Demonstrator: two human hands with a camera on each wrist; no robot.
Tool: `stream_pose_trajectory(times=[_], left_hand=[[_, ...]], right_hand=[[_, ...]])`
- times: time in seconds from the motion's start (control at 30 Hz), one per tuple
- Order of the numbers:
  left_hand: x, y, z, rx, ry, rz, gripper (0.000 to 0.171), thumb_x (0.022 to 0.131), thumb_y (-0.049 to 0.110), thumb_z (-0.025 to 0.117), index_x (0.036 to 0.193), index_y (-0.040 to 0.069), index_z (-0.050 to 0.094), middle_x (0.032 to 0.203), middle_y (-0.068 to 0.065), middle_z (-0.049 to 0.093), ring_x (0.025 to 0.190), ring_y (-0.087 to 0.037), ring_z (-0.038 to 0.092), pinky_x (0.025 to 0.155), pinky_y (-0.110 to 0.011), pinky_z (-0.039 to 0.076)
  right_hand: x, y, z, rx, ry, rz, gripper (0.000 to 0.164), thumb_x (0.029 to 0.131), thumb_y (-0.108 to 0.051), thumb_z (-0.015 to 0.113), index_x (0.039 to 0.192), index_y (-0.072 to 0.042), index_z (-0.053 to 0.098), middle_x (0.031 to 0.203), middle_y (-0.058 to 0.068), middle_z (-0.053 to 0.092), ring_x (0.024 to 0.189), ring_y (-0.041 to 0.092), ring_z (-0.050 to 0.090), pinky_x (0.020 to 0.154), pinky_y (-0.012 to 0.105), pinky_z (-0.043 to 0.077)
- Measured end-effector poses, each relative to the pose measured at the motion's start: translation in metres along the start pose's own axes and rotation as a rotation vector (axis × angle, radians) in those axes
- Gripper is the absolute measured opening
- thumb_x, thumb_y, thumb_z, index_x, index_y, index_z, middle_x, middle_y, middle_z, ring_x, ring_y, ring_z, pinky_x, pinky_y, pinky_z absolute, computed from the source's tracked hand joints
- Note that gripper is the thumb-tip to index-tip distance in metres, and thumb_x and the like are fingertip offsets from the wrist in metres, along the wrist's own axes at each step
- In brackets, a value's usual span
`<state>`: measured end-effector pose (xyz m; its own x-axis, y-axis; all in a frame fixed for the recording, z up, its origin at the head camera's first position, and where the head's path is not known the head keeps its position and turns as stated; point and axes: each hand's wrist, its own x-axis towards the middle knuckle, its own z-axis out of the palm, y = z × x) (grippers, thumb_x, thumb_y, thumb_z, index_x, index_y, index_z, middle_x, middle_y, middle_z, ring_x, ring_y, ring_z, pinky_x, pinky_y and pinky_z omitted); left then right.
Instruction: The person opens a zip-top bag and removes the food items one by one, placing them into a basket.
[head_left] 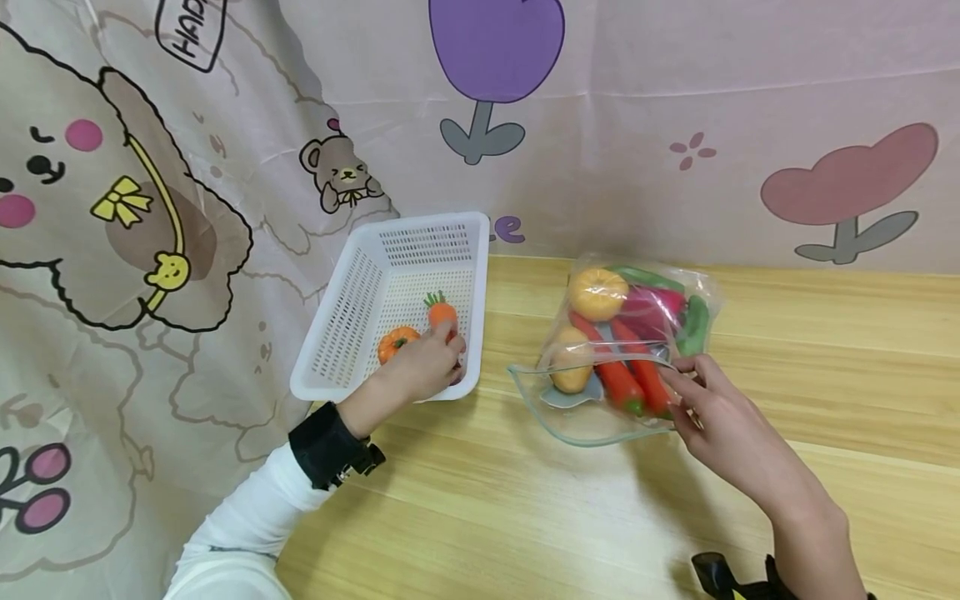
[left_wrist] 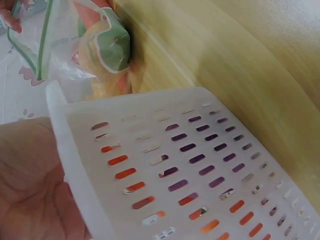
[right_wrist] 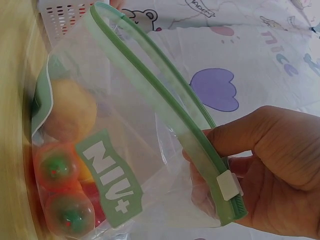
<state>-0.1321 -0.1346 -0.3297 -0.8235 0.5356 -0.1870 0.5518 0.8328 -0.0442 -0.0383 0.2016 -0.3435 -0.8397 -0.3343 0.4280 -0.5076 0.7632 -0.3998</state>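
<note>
My left hand (head_left: 426, 364) reaches over the near rim of a white slotted basket (head_left: 480, 275), its fingers curled on the lower part of a toy carrot (head_left: 442, 312) with a green top. Beside it in the basket lies a small orange pumpkin (head_left: 395, 342). Something purple (head_left: 457, 372), mostly hidden, is under the hand; purple also shows through the slots in the left wrist view. My right hand (head_left: 731, 421) pinches the green zip edge of a clear bag (right_wrist: 150, 125) near its white slider (right_wrist: 229, 185). The bag's mouth gapes towards me.
Inside the bag are red peppers (head_left: 618, 379), a yellow-orange pumpkin (head_left: 597, 293), a tan potato-like piece (head_left: 572, 360), a magenta piece (head_left: 651, 312) and green pieces (head_left: 693, 325). A printed cloth (head_left: 637, 167) hangs behind the wooden table (head_left: 525, 500) and along the left.
</note>
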Motion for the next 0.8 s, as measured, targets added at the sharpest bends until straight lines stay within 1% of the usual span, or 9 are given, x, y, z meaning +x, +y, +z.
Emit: stream_pose_trajectory(times=[0.07, 0.13, 0.2, 0.27, 0.37, 0.53, 0.57, 0.7, 0.8], left_hand=[[0.001, 0.0, -0.001, -0.025, -0.04, -0.011, 0.029, 0.093, 0.022, 0.055, 0.113, 0.002, 0.058, 0.126, -0.019, 0.047, 0.07, -0.018, 0.052, 0.054, -0.026, 0.044], [0.001, 0.001, -0.002, -0.036, -0.056, -0.012, 0.031, 0.093, 0.021, 0.054, 0.116, 0.002, 0.058, 0.129, -0.019, 0.049, 0.072, -0.018, 0.056, 0.056, -0.027, 0.046], [0.001, 0.002, -0.004, -0.027, -0.058, -0.001, 0.028, 0.092, 0.021, 0.055, 0.113, 0.003, 0.059, 0.124, -0.017, 0.053, 0.074, -0.018, 0.058, 0.057, -0.029, 0.047], [0.0, 0.002, -0.005, 0.005, -0.041, 0.019, 0.023, 0.09, 0.021, 0.058, 0.107, 0.005, 0.06, 0.115, -0.013, 0.059, 0.073, -0.017, 0.058, 0.055, -0.03, 0.047], [-0.001, 0.004, -0.007, 0.079, 0.028, 0.062, 0.016, 0.088, 0.02, 0.062, 0.096, 0.006, 0.063, 0.097, -0.007, 0.062, 0.064, -0.014, 0.054, 0.048, -0.028, 0.044], [-0.004, 0.01, -0.013, 0.196, 0.196, 0.112, 0.008, 0.084, 0.015, 0.062, 0.082, 0.008, 0.064, 0.08, -0.003, 0.063, 0.053, -0.01, 0.046, 0.041, -0.026, 0.04], [-0.005, 0.012, -0.014, 0.204, 0.225, 0.115, 0.007, 0.083, 0.014, 0.061, 0.079, 0.008, 0.063, 0.076, -0.002, 0.062, 0.051, -0.009, 0.045, 0.04, -0.025, 0.039], [-0.005, 0.024, -0.022, 0.187, 0.298, 0.141, 0.008, 0.085, 0.015, 0.061, 0.078, 0.011, 0.062, 0.069, 0.002, 0.06, 0.052, -0.009, 0.049, 0.039, -0.024, 0.038], [-0.003, 0.038, -0.028, 0.151, 0.288, 0.183, 0.008, 0.087, 0.019, 0.059, 0.083, 0.015, 0.064, 0.073, 0.005, 0.063, 0.058, -0.008, 0.056, 0.042, -0.023, 0.041]], right_hand=[[0.0, 0.0, 0.0, -0.001, 0.002, -0.002, 0.05, 0.063, 0.015, 0.07, 0.112, 0.008, 0.063, 0.1, 0.01, 0.052, 0.066, 0.009, 0.052, 0.054, 0.021, 0.044], [0.0, 0.0, 0.0, -0.001, 0.003, -0.002, 0.05, 0.063, 0.015, 0.07, 0.111, 0.008, 0.063, 0.1, 0.01, 0.052, 0.066, 0.009, 0.051, 0.053, 0.021, 0.043], [0.0, 0.0, 0.0, 0.0, 0.003, -0.002, 0.05, 0.063, 0.015, 0.07, 0.111, 0.008, 0.063, 0.1, 0.011, 0.051, 0.066, 0.008, 0.051, 0.053, 0.02, 0.043], [0.0, -0.001, 0.0, 0.002, 0.002, -0.001, 0.05, 0.063, 0.015, 0.07, 0.112, 0.009, 0.062, 0.1, 0.011, 0.051, 0.066, 0.008, 0.051, 0.053, 0.02, 0.043], [0.0, -0.001, -0.001, 0.004, -0.002, 0.001, 0.05, 0.063, 0.015, 0.07, 0.112, 0.009, 0.062, 0.101, 0.011, 0.051, 0.066, 0.009, 0.052, 0.053, 0.02, 0.044], [0.0, -0.001, -0.001, 0.004, -0.008, 0.007, 0.049, 0.064, 0.015, 0.069, 0.112, 0.009, 0.062, 0.102, 0.011, 0.051, 0.067, 0.012, 0.054, 0.054, 0.021, 0.045], [0.0, -0.001, 0.0, 0.003, -0.006, 0.006, 0.049, 0.064, 0.015, 0.07, 0.112, 0.009, 0.062, 0.102, 0.011, 0.051, 0.067, 0.012, 0.054, 0.054, 0.021, 0.045], [0.0, -0.001, 0.0, 0.001, 0.0, -0.001, 0.049, 0.064, 0.015, 0.069, 0.112, 0.009, 0.062, 0.101, 0.011, 0.051, 0.066, 0.011, 0.054, 0.054, 0.021, 0.044], [-0.001, -0.001, 0.0, 0.001, 0.0, -0.001, 0.049, 0.064, 0.015, 0.069, 0.112, 0.009, 0.062, 0.101, 0.011, 0.051, 0.066, 0.011, 0.053, 0.054, 0.021, 0.044]])
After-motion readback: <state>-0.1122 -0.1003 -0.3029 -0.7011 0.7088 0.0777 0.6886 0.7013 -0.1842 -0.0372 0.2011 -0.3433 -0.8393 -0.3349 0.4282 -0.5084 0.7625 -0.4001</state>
